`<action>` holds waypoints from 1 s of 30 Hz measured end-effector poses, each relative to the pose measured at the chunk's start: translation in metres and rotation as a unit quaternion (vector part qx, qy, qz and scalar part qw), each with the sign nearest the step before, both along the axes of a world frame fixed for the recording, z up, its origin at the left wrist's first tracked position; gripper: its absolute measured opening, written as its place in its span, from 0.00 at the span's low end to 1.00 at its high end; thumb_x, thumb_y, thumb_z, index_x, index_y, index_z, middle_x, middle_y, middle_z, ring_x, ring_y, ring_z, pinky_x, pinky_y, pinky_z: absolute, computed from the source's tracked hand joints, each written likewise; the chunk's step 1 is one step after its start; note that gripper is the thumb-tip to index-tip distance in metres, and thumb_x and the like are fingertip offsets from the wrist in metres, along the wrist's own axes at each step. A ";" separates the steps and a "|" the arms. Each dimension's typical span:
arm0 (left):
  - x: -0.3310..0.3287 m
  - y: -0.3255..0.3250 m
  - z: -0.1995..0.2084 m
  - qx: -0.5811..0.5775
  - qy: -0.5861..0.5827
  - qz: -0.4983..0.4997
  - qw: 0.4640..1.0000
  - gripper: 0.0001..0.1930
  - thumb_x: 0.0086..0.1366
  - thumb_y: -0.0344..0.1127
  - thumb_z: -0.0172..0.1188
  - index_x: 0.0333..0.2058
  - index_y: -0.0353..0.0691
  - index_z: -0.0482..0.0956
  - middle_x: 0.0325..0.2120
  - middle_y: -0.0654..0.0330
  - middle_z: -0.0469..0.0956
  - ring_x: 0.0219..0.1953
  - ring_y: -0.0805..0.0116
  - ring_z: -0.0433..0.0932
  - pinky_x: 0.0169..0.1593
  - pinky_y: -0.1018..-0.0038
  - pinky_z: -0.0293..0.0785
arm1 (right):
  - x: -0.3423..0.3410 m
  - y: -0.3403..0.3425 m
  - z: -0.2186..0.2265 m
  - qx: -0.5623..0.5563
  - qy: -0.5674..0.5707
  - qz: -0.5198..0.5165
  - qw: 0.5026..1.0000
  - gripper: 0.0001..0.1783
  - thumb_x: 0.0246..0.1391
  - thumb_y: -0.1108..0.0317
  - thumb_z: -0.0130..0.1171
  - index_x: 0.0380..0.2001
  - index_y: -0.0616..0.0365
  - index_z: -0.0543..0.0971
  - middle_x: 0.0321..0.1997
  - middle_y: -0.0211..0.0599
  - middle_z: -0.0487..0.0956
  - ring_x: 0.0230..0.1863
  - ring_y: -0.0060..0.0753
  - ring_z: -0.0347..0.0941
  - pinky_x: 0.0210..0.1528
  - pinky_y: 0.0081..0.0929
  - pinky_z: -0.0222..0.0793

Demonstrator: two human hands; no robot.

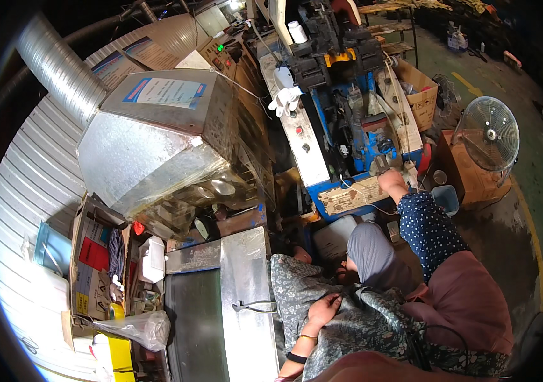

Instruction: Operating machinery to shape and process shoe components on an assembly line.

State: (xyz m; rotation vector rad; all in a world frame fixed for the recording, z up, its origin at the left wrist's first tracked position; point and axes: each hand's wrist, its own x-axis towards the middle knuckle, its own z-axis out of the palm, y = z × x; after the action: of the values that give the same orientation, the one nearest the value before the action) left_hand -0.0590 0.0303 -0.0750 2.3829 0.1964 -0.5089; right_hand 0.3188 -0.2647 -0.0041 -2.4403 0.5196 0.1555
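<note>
My left hand rests on the dark floral cloth over my lap, a bracelet and a black band at its wrist. Its fingers lie loosely on the fabric and hold nothing. My right arm, in a dark blue dotted sleeve, reaches forward to the front of a blue machine. There my right hand is closed at a small grey metal part; its exact kind is too small to tell. A white fitting with a cable sits just right of it.
On the left stands a large sheet-metal hood with a duct, above a metal-edged conveyor belt. A fan stands on a carton at right. White gloves lie on the machine. A rounded grey cloth shape is before me.
</note>
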 end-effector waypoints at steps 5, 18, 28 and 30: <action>0.000 0.000 0.001 0.004 -0.011 -0.005 1.000 0.23 0.69 0.61 0.55 0.53 0.55 0.83 0.40 0.51 0.85 0.45 0.50 0.84 0.48 0.61 0.79 | 0.006 -0.001 -0.008 -0.009 0.003 0.009 1.000 0.23 0.55 0.60 0.52 0.48 0.62 0.84 0.56 0.55 0.81 0.58 0.55 0.78 0.59 0.44 0.74; -0.001 0.001 0.000 -0.006 -0.009 -0.005 1.000 0.23 0.69 0.60 0.56 0.53 0.53 0.83 0.41 0.52 0.85 0.46 0.51 0.84 0.48 0.63 0.78 | 0.003 -0.001 -0.003 0.002 0.005 0.005 1.000 0.24 0.56 0.60 0.52 0.48 0.64 0.84 0.56 0.57 0.80 0.59 0.56 0.77 0.59 0.44 0.74; 0.000 -0.001 0.007 -0.008 -0.005 -0.009 1.000 0.23 0.69 0.59 0.57 0.53 0.53 0.82 0.41 0.51 0.85 0.46 0.49 0.83 0.48 0.62 0.78 | 0.009 -0.003 -0.012 0.010 -0.001 -0.002 1.000 0.24 0.56 0.59 0.53 0.48 0.64 0.84 0.56 0.57 0.80 0.59 0.56 0.77 0.59 0.45 0.73; 0.000 -0.001 0.007 -0.008 -0.011 -0.010 1.000 0.23 0.69 0.59 0.57 0.53 0.53 0.82 0.41 0.51 0.85 0.45 0.49 0.83 0.48 0.62 0.78 | 0.009 -0.004 -0.013 0.012 -0.004 -0.003 1.000 0.24 0.56 0.58 0.53 0.48 0.64 0.84 0.56 0.56 0.80 0.59 0.57 0.77 0.59 0.45 0.74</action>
State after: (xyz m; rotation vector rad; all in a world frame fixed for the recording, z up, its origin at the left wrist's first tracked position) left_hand -0.0592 0.0294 -0.0680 2.3765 0.1576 -0.4912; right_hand 0.3279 -0.2683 -0.0167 -2.4157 0.5181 0.1483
